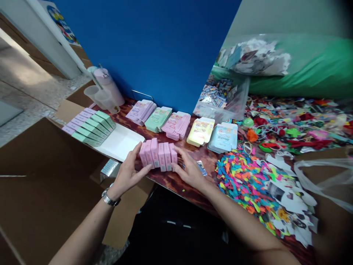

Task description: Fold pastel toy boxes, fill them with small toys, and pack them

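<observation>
Several small pink boxes [158,155] stand upright in a row at the table's front edge, with a slight gap near the middle. My left hand [132,169] presses on the left end of the row, thumb in front and fingers behind. At the right end, my right hand [188,167] grips the last box the same way. To the left, a white tray [122,141] holds green boxes [93,129] and purple boxes [78,119] in rows. Behind the pink boxes lie stacks of flat cartons: purple [141,111], green [158,119], pink [176,125], yellow [200,131] and blue [223,137].
A pink bottle [110,86] and translucent cups [106,100] stand at the back left. Colourful small pieces [245,184] are heaped on the right, near a clear plastic bin [239,103]. An open cardboard box [55,176] sits below the table's left front edge.
</observation>
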{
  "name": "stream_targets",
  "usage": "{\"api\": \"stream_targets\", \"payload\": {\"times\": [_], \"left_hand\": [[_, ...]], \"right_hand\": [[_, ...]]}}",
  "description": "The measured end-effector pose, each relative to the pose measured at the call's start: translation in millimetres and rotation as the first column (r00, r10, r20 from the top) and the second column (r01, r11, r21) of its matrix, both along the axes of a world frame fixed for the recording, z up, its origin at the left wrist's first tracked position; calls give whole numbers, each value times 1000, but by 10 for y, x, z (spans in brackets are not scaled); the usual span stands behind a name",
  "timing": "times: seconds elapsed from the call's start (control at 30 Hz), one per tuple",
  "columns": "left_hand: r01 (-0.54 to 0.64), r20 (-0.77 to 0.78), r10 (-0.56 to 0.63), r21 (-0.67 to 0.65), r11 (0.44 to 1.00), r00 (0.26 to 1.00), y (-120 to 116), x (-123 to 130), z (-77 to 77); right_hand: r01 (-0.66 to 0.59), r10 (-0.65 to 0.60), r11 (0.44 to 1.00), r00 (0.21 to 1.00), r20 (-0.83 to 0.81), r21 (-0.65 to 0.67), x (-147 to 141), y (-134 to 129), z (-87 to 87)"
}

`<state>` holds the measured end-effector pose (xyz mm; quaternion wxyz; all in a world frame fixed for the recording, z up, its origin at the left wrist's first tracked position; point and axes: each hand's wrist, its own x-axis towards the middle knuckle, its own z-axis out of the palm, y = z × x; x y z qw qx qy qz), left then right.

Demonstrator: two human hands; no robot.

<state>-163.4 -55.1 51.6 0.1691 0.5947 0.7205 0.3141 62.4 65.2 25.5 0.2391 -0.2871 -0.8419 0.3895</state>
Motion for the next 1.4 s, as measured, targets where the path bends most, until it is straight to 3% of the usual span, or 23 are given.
{"api": "stream_targets", "payload": {"times": [0.17, 0.33, 0.43, 0.53, 0.7, 0.77, 0.87, 1.0, 1.17, 1.3, 1.4], "left_hand": [[182, -300, -172, 6, 983, 938, -152, 124, -118], [125, -453, -145, -75, 989, 880, -160, 303, -290], [97, -453, -130, -96, 991, 882, -120, 362, -338], [89, -435, -112, -72, 993, 894, -84, 394, -352], [54, -430, -38, 27, 998, 902, -137, 329, -203], [-37, -474, 77, 92, 995, 877, -187, 211, -103], [-256, -554, 307, 170, 952, 774, -243, -82, -7], [-477, -585, 469, 154, 865, 661, -238, -551, -49], [-566, -595, 488, 66, 821, 638, -140, -985, -230], [-563, -697, 439, 61, 824, 567, -80, -1191, -336], [-558, -716, 422, 54, 828, 556, -80, -1252, -364]], "right_hand": [[-80, 69, 959, 996, 48, 270, 109, 22, -105], [-32, -21, 894, 994, 112, 446, 56, -47, -279], [30, -95, 882, 989, 115, 471, 16, -86, -328], [50, -95, 896, 992, 81, 441, 14, -97, -315], [-16, 19, 944, 1000, -5, 330, -121, -10, -70], [-75, 88, 958, 996, -36, 275, -370, 77, 57], [-186, 213, 961, 970, -118, 206, -998, 228, 170], [-319, 360, 930, 894, -269, 183, -1960, 394, 111], [-347, 363, 932, 898, -247, 106, -2688, 505, -137], [-370, 376, 927, 910, -175, 63, -2945, 536, -301], [-380, 384, 923, 917, -111, 60, -3043, 525, -334]]}}
